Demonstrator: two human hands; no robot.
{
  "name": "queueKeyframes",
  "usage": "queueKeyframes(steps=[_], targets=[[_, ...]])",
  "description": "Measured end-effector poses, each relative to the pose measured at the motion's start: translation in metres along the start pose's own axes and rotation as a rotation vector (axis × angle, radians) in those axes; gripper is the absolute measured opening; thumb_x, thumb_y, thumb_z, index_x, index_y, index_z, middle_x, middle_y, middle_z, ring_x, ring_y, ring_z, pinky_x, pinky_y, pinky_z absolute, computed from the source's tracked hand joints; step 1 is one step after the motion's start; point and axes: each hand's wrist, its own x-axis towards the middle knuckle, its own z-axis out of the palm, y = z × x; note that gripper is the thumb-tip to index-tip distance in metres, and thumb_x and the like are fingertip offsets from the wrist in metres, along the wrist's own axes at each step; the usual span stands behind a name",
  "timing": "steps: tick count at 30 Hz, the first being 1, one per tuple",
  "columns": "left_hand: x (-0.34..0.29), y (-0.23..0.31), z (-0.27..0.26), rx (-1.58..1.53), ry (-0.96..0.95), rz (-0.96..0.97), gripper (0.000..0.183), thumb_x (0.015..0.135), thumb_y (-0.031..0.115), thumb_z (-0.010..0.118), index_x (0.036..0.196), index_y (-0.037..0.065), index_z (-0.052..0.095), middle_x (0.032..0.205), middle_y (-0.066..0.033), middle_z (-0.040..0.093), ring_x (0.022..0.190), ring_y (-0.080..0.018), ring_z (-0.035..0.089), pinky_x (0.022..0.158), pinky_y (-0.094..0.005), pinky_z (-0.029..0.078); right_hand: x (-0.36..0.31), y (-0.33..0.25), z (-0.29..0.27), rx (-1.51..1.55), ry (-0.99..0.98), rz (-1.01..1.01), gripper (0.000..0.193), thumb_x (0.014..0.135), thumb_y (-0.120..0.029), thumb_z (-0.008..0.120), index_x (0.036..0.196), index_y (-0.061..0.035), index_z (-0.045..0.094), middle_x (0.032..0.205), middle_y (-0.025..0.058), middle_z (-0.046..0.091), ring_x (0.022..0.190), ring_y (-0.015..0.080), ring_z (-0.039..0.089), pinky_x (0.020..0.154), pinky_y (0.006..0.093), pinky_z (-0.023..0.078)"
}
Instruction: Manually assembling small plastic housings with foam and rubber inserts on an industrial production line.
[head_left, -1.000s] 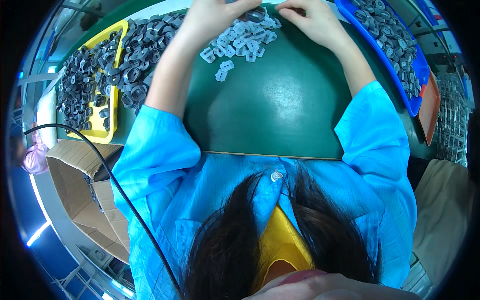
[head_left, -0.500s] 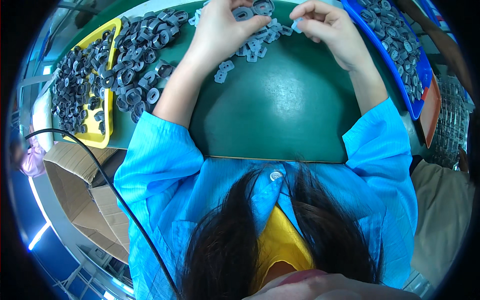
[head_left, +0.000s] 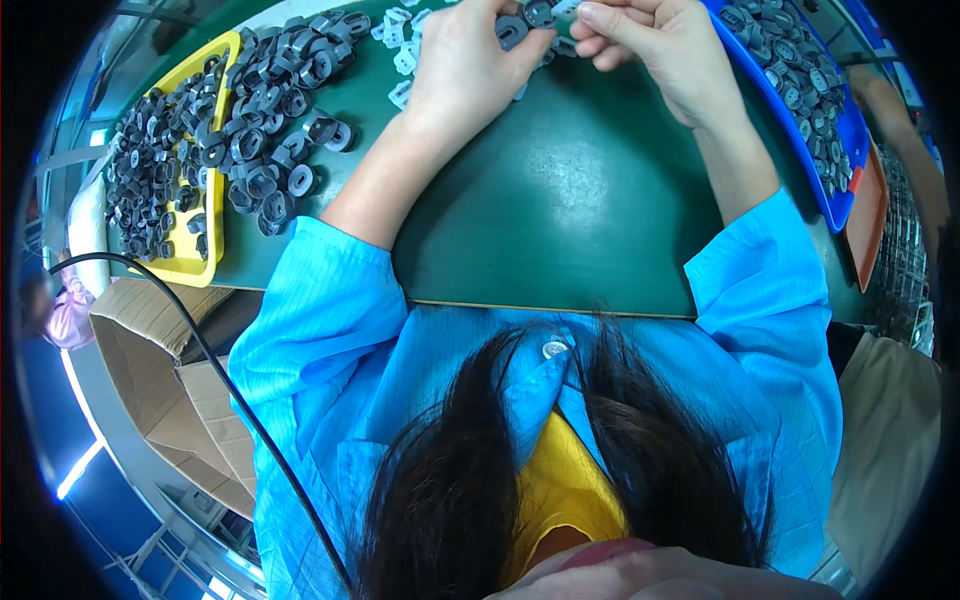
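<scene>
At the top edge of the head view, my left hand [head_left: 462, 62] is closed around grey plastic housings [head_left: 512, 32], rounded with an oval opening. Close beside it, my right hand [head_left: 672, 58] pinches a small translucent plastic piece [head_left: 566, 8] between thumb and fingers. The piece is right against the held housings; whether it touches them I cannot tell. More translucent pieces [head_left: 405, 58] lie on the green table [head_left: 560, 220] left of my left wrist, and others are partly hidden behind my hands.
Loose dark grey housings [head_left: 262, 180] are heaped at the left, beside a yellow tray [head_left: 212, 235] full of similar parts. A blue tray [head_left: 832, 210] at the right holds grey parts, with an orange tray [head_left: 868, 230] beyond it. Another person's arm [head_left: 890, 115] shows at far right.
My right hand has moved left and up, bringing the translucent piece to the housings in my left hand. My left hand has shifted slightly right, covering more of the translucent pieces.
</scene>
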Motion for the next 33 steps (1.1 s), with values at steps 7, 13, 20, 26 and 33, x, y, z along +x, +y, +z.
queueKeyframes(steps=[7,13,20,26,33], targets=[[-0.002,0.006,0.006,-0.041,0.053,0.069,0.036,0.084,0.010,0.077,0.116,0.001,0.065,0.087,-0.0201,0.071,0.082,-0.0363,0.072,0.074,-0.0414,0.057,0.004,-0.016,0.011,-0.253,0.114,-0.173,0.019,0.093,-0.006,0.074,0.110,0.0005,0.070,0.095,0.0056,0.072,0.079,0.0097,0.065,0.069,0.0232,0.052],[-0.002,0.001,0.004,0.001,0.100,0.198,0.034,0.082,0.007,0.077,0.113,0.000,0.065,0.093,-0.0210,0.071,0.086,-0.0375,0.072,0.077,-0.0421,0.057,-0.005,0.002,0.025,-0.450,0.195,-0.236,0.017,0.092,-0.006,0.075,0.108,-0.0008,0.069,0.096,0.0050,0.071,0.078,0.0097,0.064,0.066,0.0234,0.051],[0.001,-0.004,0.006,-0.001,0.156,0.366,0.034,0.078,0.001,0.077,0.111,0.001,0.066,0.101,-0.0192,0.065,0.092,-0.0368,0.067,0.080,-0.0412,0.055,-0.007,0.008,0.018,-0.662,0.323,-0.349,0.016,0.092,-0.007,0.076,0.105,-0.0021,0.069,0.097,0.0044,0.070,0.077,0.0096,0.062,0.063,0.0236,0.049],[-0.002,0.013,0.002,-0.014,0.174,0.389,0.039,0.076,-0.003,0.077,0.113,0.002,0.067,0.106,-0.0165,0.059,0.094,-0.0351,0.064,0.079,-0.0404,0.054,-0.001,0.031,0.001,0.343,-0.003,0.141,0.017,0.097,-0.009,0.070,0.112,-0.0026,0.067,0.096,0.0028,0.070,0.077,0.0082,0.061,0.069,0.0216,0.049],[-0.002,0.013,0.003,0.047,0.082,0.476,0.044,0.077,-0.003,0.077,0.119,0.003,0.067,0.095,-0.0140,0.056,0.081,-0.0317,0.061,0.072,-0.0395,0.052,0.000,0.035,0.009,0.352,0.045,0.097,0.010,0.100,-0.010,0.062,0.102,-0.0041,0.069,0.091,0.0026,0.069,0.074,0.0078,0.058,0.068,0.0216,0.046]])
